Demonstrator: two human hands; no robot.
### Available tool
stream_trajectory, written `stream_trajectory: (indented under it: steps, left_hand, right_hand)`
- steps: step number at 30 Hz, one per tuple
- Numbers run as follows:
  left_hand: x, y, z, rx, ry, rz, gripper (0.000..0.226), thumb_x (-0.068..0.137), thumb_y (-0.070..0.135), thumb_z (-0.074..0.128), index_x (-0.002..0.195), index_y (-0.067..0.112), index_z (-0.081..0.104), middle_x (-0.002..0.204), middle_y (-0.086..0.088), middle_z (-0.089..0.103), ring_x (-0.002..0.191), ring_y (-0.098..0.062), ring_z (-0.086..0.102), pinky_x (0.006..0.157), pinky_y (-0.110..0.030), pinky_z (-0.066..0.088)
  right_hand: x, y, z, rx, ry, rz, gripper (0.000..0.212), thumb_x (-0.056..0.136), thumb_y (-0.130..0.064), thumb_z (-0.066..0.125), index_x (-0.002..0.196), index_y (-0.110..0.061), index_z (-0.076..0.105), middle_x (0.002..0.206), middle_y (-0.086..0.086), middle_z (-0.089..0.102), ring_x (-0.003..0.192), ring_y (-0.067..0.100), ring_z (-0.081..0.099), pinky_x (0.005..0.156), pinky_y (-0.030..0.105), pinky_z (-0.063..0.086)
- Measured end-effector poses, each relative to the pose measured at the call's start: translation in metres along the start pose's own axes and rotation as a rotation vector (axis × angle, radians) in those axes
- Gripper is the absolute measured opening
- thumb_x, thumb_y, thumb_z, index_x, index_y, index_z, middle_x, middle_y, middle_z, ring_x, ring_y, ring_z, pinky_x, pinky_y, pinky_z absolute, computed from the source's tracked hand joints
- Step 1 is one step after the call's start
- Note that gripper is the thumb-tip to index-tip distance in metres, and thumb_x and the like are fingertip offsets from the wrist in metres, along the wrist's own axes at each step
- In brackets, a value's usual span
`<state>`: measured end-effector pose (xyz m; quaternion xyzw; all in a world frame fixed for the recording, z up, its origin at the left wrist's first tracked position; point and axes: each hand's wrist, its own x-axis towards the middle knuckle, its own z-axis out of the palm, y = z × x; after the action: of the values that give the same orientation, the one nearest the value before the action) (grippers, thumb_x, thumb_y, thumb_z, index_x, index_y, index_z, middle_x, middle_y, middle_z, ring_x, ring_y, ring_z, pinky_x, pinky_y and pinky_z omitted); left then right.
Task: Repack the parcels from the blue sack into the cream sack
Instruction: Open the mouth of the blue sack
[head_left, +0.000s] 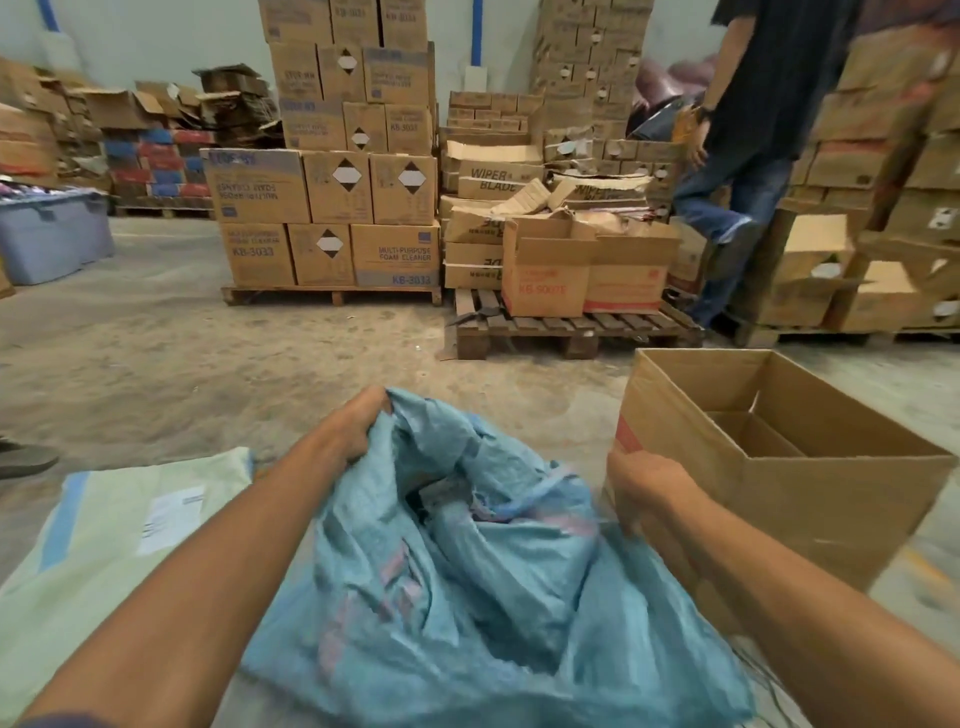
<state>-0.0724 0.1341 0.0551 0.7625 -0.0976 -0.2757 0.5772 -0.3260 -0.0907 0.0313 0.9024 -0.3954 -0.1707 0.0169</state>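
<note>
Left hand clutches the far rim of a crumpled blue woven plastic sack. Right hand curls round its right rim. A flat cream woven sack lies just beside it.

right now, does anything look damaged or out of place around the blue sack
Yes: the wiper blade cartons on the middle stack are torn and crushed, leaning askew. A slat on the pallet below looks splintered. The blue sack is only crumpled.

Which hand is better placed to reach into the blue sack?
Right, probably: the left hand grips the blue sack at its far rim, holding it open; the right hand is beside the mouth.
</note>
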Motion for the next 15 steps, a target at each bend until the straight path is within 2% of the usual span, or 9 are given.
stream_trajectory:
  steps: [1,2,4,6,8,10,11,13,15]
  left_hand:
    - [0.003,-0.001,-0.003,-0.03,-0.003,-0.021,0.025,0.084,0.01,0.043,0.059,0.01,0.038,0.061,-0.01,0.039,0.052,-0.025,0.035,0.055,-0.028,0.035]
    - [0.002,0.002,-0.005,-0.054,-0.012,-0.038,0.023,0.082,0.013,0.047,0.06,0.009,0.044,0.059,-0.01,0.045,0.053,-0.025,0.041,0.056,-0.027,0.038]
    - [-0.005,0.009,-0.003,-0.119,-0.066,-0.071,0.012,0.076,0.017,0.053,0.07,0.007,0.059,0.066,-0.01,0.059,0.061,-0.026,0.056,0.065,-0.03,0.049]
    - [-0.007,0.01,0.0,-0.187,-0.142,-0.081,0.014,0.079,0.016,0.055,0.079,0.006,0.064,0.074,-0.01,0.064,0.068,-0.025,0.061,0.072,-0.033,0.052]
    - [-0.016,0.015,0.009,-0.257,-0.142,-0.074,0.011,0.082,0.015,0.06,0.079,0.005,0.065,0.073,-0.009,0.065,0.068,-0.023,0.061,0.07,-0.032,0.052]
    - [-0.024,0.018,0.016,-0.307,-0.139,-0.029,0.008,0.083,0.012,0.067,0.083,0.006,0.064,0.077,-0.009,0.066,0.07,-0.021,0.062,0.066,-0.031,0.053]
    - [-0.022,0.019,0.019,-0.334,-0.16,0.001,0.016,0.081,0.01,0.072,0.094,0.005,0.065,0.088,-0.011,0.069,0.076,-0.021,0.064,0.068,-0.03,0.054]
    - [-0.012,0.017,0.023,-0.287,-0.23,0.092,0.067,0.07,0.008,0.083,0.13,0.009,0.053,0.12,-0.011,0.065,0.098,-0.021,0.065,0.077,-0.032,0.056]
    - [-0.019,0.015,0.024,0.083,-0.207,0.164,0.116,0.055,0.016,0.093,0.15,0.022,0.026,0.139,-0.007,0.05,0.117,-0.027,0.056,0.091,-0.04,0.053]
  right_hand:
    - [0.0,0.007,0.01,0.05,-0.017,0.044,0.066,0.072,-0.024,0.082,0.13,-0.013,0.055,0.134,0.01,0.058,0.116,0.035,0.06,0.09,0.042,0.056]
    - [0.0,0.012,0.015,0.206,-0.119,0.08,0.054,0.082,-0.025,0.074,0.131,-0.009,0.057,0.134,0.012,0.059,0.115,0.034,0.062,0.086,0.041,0.057]
    - [-0.003,0.011,0.021,0.685,-0.422,0.083,0.059,0.092,-0.04,0.064,0.14,-0.009,0.047,0.14,0.016,0.053,0.12,0.035,0.059,0.088,0.045,0.056]
    - [-0.008,0.002,0.018,1.004,-0.595,-0.002,0.072,0.086,-0.056,0.064,0.143,-0.019,0.04,0.146,0.015,0.046,0.124,0.037,0.053,0.093,0.049,0.051]
    - [-0.006,-0.012,0.016,1.197,-0.572,-0.078,0.087,0.067,-0.064,0.068,0.141,-0.023,0.045,0.137,0.016,0.053,0.115,0.036,0.058,0.096,0.047,0.049]
    - [0.003,-0.034,0.015,1.389,-0.568,-0.11,0.088,0.061,-0.069,0.064,0.138,-0.028,0.05,0.135,0.018,0.055,0.113,0.035,0.058,0.101,0.049,0.044]
    - [0.003,-0.047,0.013,1.44,-0.576,-0.117,0.092,0.061,-0.077,0.064,0.139,-0.03,0.05,0.141,0.016,0.052,0.121,0.034,0.054,0.105,0.053,0.04]
    - [0.004,-0.074,0.009,1.405,-0.6,-0.125,0.11,0.05,-0.087,0.071,0.141,-0.03,0.05,0.146,0.009,0.049,0.131,0.032,0.048,0.109,0.053,0.037]
    - [-0.003,-0.096,0.005,1.215,-0.526,-0.129,0.099,0.052,-0.077,0.079,0.131,-0.021,0.057,0.135,0.008,0.058,0.121,0.028,0.057,0.101,0.045,0.047]
